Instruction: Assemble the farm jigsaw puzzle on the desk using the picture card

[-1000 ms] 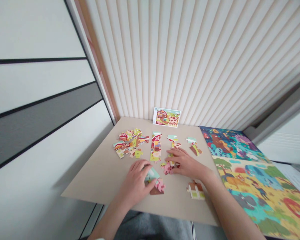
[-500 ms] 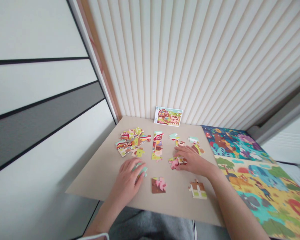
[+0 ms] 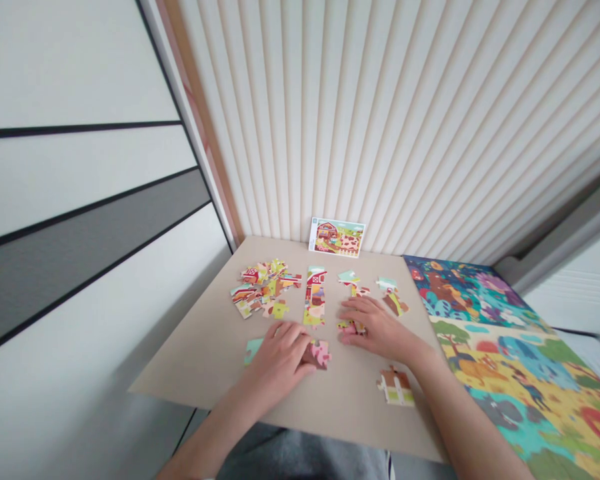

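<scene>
My left hand [image 3: 283,355] is closed on a brown-and-pink puzzle piece [image 3: 322,353], covering its left side. A light-blue puzzle piece [image 3: 253,348] lies just left of that hand, partly hidden by it. My right hand [image 3: 375,325] rests with bent fingers on a pink pig puzzle piece [image 3: 347,327], most of which it hides. Between and above the hands stands a joined vertical strip [image 3: 315,297] of pieces with a red barn at its top. A brown piece with a white fence [image 3: 396,387] lies below my right hand.
A heap of puzzle pieces [image 3: 265,283] lies at the table's left. Several loose pieces, including a light-blue one [image 3: 349,277], lie beyond my right hand. A farm picture card [image 3: 337,237] leans at the back. Two finished puzzles [image 3: 525,380] cover the right side.
My left hand has let go of the light-blue piece and moved right onto the brown-and-pink piece, which has shifted slightly away from me. My right hand has slid slightly left over the pig piece.
</scene>
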`<state>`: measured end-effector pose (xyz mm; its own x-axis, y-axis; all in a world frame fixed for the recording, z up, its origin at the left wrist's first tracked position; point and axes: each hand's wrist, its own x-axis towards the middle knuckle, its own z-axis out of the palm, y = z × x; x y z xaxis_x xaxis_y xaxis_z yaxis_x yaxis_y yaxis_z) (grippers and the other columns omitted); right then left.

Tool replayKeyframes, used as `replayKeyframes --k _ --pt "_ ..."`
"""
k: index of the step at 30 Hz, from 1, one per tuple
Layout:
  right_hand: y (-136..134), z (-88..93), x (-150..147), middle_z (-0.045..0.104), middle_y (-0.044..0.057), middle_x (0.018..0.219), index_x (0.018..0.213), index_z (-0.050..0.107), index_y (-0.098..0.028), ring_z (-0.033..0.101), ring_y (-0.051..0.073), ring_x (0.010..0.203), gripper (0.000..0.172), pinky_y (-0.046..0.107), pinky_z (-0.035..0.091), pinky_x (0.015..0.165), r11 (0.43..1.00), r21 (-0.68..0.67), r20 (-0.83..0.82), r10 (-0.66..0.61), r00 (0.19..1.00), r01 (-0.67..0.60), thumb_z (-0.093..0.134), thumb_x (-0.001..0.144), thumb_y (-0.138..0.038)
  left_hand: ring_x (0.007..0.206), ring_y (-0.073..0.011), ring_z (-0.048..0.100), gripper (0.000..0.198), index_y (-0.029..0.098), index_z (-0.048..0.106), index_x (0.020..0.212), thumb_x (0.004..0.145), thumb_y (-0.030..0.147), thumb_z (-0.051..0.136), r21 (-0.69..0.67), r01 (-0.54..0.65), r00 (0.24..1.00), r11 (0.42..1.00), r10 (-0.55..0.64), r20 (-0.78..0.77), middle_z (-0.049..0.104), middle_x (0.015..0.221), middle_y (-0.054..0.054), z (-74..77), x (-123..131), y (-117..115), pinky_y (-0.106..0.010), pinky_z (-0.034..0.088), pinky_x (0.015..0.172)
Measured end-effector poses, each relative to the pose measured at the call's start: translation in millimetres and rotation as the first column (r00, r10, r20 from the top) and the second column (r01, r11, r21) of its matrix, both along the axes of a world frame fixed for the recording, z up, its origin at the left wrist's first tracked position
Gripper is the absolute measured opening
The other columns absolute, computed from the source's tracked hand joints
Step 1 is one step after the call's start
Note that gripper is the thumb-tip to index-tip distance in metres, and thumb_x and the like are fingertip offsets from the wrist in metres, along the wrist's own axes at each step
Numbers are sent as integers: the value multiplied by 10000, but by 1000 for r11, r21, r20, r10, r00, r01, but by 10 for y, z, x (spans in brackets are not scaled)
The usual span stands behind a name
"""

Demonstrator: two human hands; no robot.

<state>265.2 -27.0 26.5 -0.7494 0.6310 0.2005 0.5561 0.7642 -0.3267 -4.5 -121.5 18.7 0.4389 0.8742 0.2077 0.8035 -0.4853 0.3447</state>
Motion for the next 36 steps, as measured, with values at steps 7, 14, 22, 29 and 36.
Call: replayKeyframes --k 7,14,22,29,36 --pt "-69 15 -94 575 103 1412 1292 655 -297 470 281 1353 391 503 317 1158 998 -30 1 64 998 -64 641 927 -436 1126 -258 536 298 262 633 1138 860 298 735 44 -59 998 997 60 -22 594 1178 -44 -118 -43 236 -447 401 1016" --pt "-159 -23 -252 564 84 1423 1285 665 -323 450 272 1372 387 500 293 1169 988 -8 -2 155 988 -155 637 925 -462 1127 -256 540 271 256 646 1148 889 315 700 61 -65 998 996 65 6 604 1185 -50 -179 -14 184 -446 422 1012" --pt "-172 -85 -316 595 65 1382 1224 694 -326 490 243 1335 283 491 322 1154 991 28 10 130 992 -130 536 996 -387 1163 -254 555 255 251 654 1116 871 277 718 102 -51 998 993 48 33 621 1193 -51 -229 -36 207 -465 408 1053" --pt "-197 -93 -384 602 86 1360 1189 704 -286 523 239 1297 276 477 334 1151 992 44 -11 119 993 -118 517 1007 -373 1233 -245 538 259 242 630 1188 933 289 643 89 -31 1000 996 31 0 629 1249 -57 -212 -43 207 -472 367 1110" --pt "-224 -73 -389 615 74 1355 1194 702 -294 533 234 1294 273 486 320 1161 994 2 -11 105 994 -105 506 1013 -354 1274 -246 520 233 239 638 1178 950 266 599 98 -31 999 995 30 13 620 1293 -63 -238 -51 196 -477 350 1137"
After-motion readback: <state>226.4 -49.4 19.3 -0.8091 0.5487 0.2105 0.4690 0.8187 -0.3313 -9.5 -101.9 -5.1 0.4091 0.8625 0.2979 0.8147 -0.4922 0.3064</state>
